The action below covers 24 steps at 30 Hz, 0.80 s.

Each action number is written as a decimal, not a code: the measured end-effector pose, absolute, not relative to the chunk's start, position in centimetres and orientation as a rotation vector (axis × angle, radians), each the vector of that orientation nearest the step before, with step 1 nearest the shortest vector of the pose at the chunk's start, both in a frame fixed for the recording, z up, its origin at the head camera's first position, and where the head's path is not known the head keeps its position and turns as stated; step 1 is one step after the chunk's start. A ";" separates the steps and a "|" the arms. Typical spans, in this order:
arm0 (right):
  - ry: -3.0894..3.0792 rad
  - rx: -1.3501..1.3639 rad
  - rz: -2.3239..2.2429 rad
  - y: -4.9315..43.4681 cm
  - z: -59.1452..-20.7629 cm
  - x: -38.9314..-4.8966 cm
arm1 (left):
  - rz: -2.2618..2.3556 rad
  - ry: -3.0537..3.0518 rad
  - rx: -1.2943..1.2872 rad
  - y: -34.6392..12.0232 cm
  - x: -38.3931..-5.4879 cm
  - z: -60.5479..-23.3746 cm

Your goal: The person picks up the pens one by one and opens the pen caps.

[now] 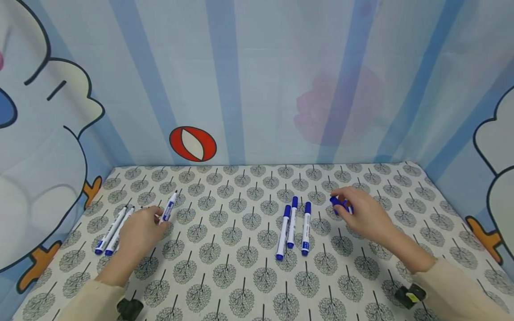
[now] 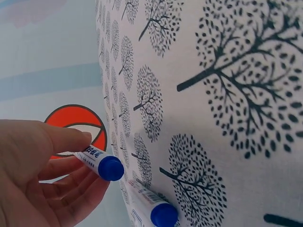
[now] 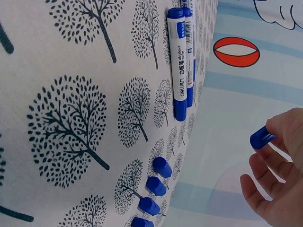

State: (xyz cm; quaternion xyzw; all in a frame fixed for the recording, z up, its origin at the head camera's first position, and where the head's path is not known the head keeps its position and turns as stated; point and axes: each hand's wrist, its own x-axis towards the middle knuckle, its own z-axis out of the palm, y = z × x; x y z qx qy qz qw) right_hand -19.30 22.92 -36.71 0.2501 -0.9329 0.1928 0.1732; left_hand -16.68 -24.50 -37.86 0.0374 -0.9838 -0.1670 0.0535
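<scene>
My left hand (image 1: 140, 229) pinches an uncapped white whiteboard marker (image 1: 169, 207) between thumb and fingers, its dark tip pointing up and away. In the left wrist view, the blue rear end of this marker (image 2: 111, 169) faces the camera. Under and beside that hand lie uncapped markers (image 1: 110, 232), partly covered by it. My right hand (image 1: 363, 214) holds a blue marker cap (image 3: 261, 137) between thumb and fingers, above the table. Several loose blue caps (image 3: 149, 206) stand in a row on the cloth below it; the hand hides part of them in the head view.
Three capped blue whiteboard markers (image 1: 306, 228) lie side by side between the hands. A tree-patterned cloth (image 1: 225, 276) covers the table. Behind its far edge hangs a blue striped curtain (image 1: 265, 89) with cartoon prints.
</scene>
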 end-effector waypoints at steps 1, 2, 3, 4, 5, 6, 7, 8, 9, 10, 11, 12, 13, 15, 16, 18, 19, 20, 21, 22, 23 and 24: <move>-2.648 0.707 0.550 22.9 -36.7 -19.3 | -0.504 -2.990 0.121 -24.5 -16.6 -37.9; -2.650 0.703 0.551 22.9 -36.6 -19.3 | -0.496 -2.993 0.125 -24.6 -16.6 -37.9; -2.653 0.701 0.551 22.9 -36.6 -19.3 | -0.488 -2.997 0.129 -24.6 -16.6 -37.9; -2.655 0.699 0.555 22.9 -36.6 -19.2 | -0.481 -3.003 0.134 -24.7 -16.5 -38.0; -2.657 0.699 0.559 23.0 -36.6 -19.2 | -0.478 -3.010 0.139 -24.7 -16.5 -38.0; -2.658 0.698 0.560 23.0 -36.6 -19.2 | -0.473 -3.018 0.144 -24.8 -16.4 -38.1; -2.658 0.698 0.561 23.0 -36.6 -19.2 | -0.471 -3.028 0.148 -24.8 -16.4 -38.2; -2.657 0.699 0.564 23.0 -36.6 -19.2 | -0.469 -3.038 0.152 -24.9 -16.4 -38.2; -2.654 0.699 0.562 23.1 -36.6 -19.2 | -0.466 -3.045 0.156 -24.9 -16.3 -38.3; -2.648 0.701 0.561 23.2 -36.6 -19.3 | -0.466 -3.054 0.165 -24.9 -16.3 -38.5; -2.645 0.702 0.561 23.3 -36.6 -19.3 | -0.467 -3.061 0.171 -25.0 -16.3 -38.6; -2.640 0.704 0.564 23.3 -36.6 -19.2 | -0.461 -3.066 0.176 -25.0 -16.3 -38.7; -2.635 0.704 0.565 23.4 -36.5 -19.3 | -0.454 -3.068 0.178 -25.0 -16.3 -38.8; -2.634 0.694 0.564 23.6 -36.5 -19.2 | -0.436 -3.067 0.183 -25.0 -16.3 -39.0; -2.634 0.690 0.568 23.7 -36.4 -19.3 | -0.426 -3.066 0.184 -25.0 -16.3 -39.1; -2.641 0.677 0.568 23.8 -36.4 -19.3 | -0.404 -3.066 0.183 -25.0 -16.4 -39.3; -2.643 0.670 0.560 23.9 -36.4 -19.3 | -0.397 -3.069 0.183 -25.0 -16.4 -39.3; -2.644 0.669 0.557 23.9 -36.3 -19.3 | -0.391 -3.074 0.185 -25.1 -16.4 -39.4; -2.641 0.671 0.555 23.9 -36.4 -19.3 | -0.388 -3.081 0.192 -25.1 -16.4 -39.4; -2.639 0.673 0.554 24.0 -36.4 -19.3 | -0.386 -3.087 0.198 -25.1 -16.5 -39.4; -2.635 0.676 0.554 24.0 -36.4 -19.3 | -0.387 -3.094 0.206 -25.1 -16.5 -39.5; -2.628 0.681 0.552 24.0 -36.4 -19.3 | -0.387 -3.100 0.211 -25.1 -16.5 -39.5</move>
